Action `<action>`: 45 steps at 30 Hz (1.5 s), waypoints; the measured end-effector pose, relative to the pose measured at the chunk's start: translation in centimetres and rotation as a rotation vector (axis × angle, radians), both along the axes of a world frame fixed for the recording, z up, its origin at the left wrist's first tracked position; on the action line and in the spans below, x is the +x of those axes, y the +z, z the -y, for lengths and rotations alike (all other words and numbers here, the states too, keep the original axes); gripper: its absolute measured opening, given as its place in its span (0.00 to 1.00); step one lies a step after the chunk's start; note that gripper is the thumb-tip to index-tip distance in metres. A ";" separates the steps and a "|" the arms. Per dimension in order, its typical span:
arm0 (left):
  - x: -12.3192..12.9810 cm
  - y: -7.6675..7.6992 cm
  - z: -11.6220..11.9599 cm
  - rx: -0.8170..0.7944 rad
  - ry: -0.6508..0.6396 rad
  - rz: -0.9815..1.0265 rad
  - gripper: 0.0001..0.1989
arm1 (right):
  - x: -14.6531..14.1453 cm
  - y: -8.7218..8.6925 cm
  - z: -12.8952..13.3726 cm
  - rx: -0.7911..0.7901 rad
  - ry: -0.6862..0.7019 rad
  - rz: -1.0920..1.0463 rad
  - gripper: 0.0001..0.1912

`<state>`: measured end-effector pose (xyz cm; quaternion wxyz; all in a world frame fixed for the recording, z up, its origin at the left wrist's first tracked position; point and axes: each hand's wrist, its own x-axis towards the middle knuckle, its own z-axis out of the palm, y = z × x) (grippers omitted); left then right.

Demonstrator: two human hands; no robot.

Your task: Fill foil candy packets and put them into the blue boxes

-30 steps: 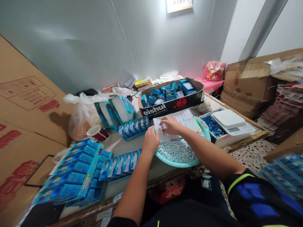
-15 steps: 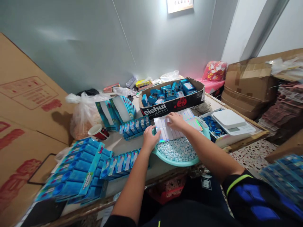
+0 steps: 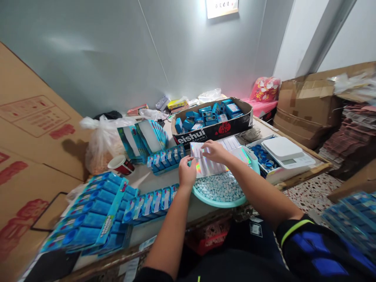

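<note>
A shiny sheet of white stickers (image 3: 213, 168) lies over the back part of a turquoise basin (image 3: 222, 202). Small pale blue and white pellets (image 3: 219, 187) fill the basin. My left hand (image 3: 187, 171) is closed at the sheet's left edge, thumb and fingers pinching it. Over the sheet's upper left part, my right hand (image 3: 214, 151) pinches at a sticker with thumb and forefinger. Whether that sticker is lifted off the backing is hard to see. To the left of my hands stand two rows of small blue boxes, a back row (image 3: 166, 158) and a front row (image 3: 151, 204).
A black carton (image 3: 211, 131) of loose blue boxes stands behind the basin. To the right are blue caps (image 3: 264, 156) in a tray and a white scale (image 3: 284, 150). Stacked blue packs (image 3: 94, 211), a paper cup (image 3: 120, 164) and folded cards (image 3: 143, 137) lie left.
My right hand has shifted slightly left along the sheet, its fingers now pinched together. The sheet has tilted, so orange and green glints show. My left hand stays at its edge.
</note>
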<state>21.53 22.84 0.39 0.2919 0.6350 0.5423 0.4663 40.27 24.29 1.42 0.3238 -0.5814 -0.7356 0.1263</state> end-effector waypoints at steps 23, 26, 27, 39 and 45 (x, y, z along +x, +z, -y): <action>0.5 -0.2 -0.6 -0.091 -0.050 -0.207 0.06 | -0.7 -1.4 -0.3 0.218 0.305 -0.061 0.16; 0.3 -0.2 -0.7 -0.084 -0.059 -0.185 0.06 | -0.6 -1.2 -0.3 0.205 0.311 -0.063 0.17; 0.2 -0.3 -0.7 -0.080 -0.060 -0.169 0.07 | -0.7 -1.1 -0.2 0.204 0.313 -0.065 0.16; -0.6 -0.9 -0.1 -0.074 -0.096 0.088 0.20 | -1.3 -0.9 -0.1 0.189 0.284 -0.094 0.12; -0.5 -1.2 0.1 -0.102 -0.107 0.228 0.25 | -1.6 -0.7 0.1 0.181 0.283 -0.098 0.11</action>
